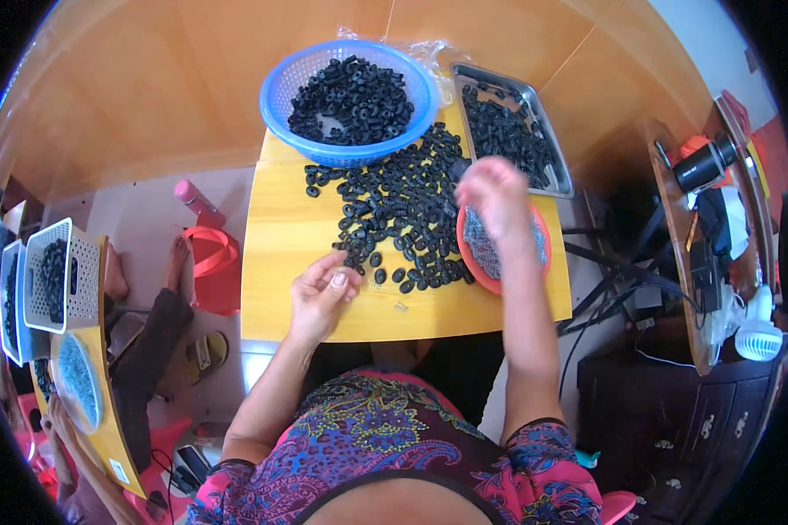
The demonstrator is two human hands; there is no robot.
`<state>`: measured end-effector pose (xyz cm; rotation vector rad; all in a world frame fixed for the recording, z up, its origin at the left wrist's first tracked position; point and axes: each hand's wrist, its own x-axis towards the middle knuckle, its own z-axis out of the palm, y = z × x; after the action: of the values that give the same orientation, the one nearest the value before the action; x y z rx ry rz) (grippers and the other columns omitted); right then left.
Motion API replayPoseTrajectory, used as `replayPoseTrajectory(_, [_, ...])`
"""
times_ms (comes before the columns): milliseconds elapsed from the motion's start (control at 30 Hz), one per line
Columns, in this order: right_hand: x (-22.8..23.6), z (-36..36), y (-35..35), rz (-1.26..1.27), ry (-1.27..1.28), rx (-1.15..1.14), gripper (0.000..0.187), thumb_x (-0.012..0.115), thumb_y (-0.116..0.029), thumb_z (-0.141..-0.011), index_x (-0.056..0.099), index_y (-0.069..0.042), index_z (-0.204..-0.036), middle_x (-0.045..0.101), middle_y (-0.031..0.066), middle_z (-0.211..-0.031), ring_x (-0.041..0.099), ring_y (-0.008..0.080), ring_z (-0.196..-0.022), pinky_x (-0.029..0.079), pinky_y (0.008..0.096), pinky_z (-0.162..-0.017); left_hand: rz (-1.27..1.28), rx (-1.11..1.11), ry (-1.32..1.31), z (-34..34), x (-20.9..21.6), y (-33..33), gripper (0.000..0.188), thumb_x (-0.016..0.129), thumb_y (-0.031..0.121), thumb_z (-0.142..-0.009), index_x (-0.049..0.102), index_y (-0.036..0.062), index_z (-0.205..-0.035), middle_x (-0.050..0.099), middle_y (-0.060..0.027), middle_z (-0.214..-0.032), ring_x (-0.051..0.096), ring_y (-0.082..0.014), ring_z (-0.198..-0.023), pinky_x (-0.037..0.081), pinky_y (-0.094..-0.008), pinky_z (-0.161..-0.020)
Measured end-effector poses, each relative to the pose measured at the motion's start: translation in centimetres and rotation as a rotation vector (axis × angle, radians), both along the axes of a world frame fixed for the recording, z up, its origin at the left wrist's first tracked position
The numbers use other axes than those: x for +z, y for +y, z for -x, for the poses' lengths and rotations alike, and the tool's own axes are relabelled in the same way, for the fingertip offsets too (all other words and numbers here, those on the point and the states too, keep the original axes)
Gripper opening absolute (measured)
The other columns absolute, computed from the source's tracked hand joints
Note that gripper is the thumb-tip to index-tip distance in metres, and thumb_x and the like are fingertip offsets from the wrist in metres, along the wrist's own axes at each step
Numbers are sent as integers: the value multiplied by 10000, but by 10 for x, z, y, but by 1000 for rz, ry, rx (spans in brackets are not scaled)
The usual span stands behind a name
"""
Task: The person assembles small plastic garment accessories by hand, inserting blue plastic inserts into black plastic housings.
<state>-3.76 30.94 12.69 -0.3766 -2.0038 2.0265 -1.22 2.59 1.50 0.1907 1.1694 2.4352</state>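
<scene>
Small black oval parts with holes lie spread over the yellow table. Low over the near left edge of this spread is my left hand, thumb and fingers drawn together; whatever they pinch is too small to make out. My right hand, smeared by motion, is raised above the far side of a red bowl, near the metal tray. A blurred small black part shows at its closed fingertips. Grey metallic small pieces fill the bowl, partly hidden by my right forearm.
A blue perforated basket heaped with black parts stands at the back; the tray holds more. On the left, another person's hands are at a second table with a white basket. A side table with a small white fan is on the right.
</scene>
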Motion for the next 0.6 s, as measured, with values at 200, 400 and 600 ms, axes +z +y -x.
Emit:
replayPoseTrajectory(200, [14, -4, 48, -258, -92, -186, 301, 550, -136, -907, 539, 48, -1145, 627, 111, -905, 628, 162, -763, 537, 270, -685, -13, 15, -17, 2, 3, 5, 275, 559, 12, -887, 532, -49, -1153, 642, -144, -885, 565, -137, -709, 457, -239, -651])
replayPoseTrajectory(400, [-40, -85, -32, -788, -30, 163, 127, 643, -56, -812, 656, 4, -923, 662, 86, -802, 608, 129, -675, 478, 264, -605, -32, 122, 4, -1, 1, 1, 240, 570, -8, -874, 555, -46, -1111, 647, -131, -889, 575, -129, -719, 473, -230, -680])
replayPoseTrajectory(600, [-58, -112, -75, -902, 56, 192, 147, 647, 16, -758, 645, 10, -905, 604, 141, -819, 609, 287, -739, 487, 344, -651, 735, 299, 827, -13, 15, 0, 68, 636, -9, -785, 636, -24, -852, 632, -103, -836, 599, -220, -759, 487, -319, -687])
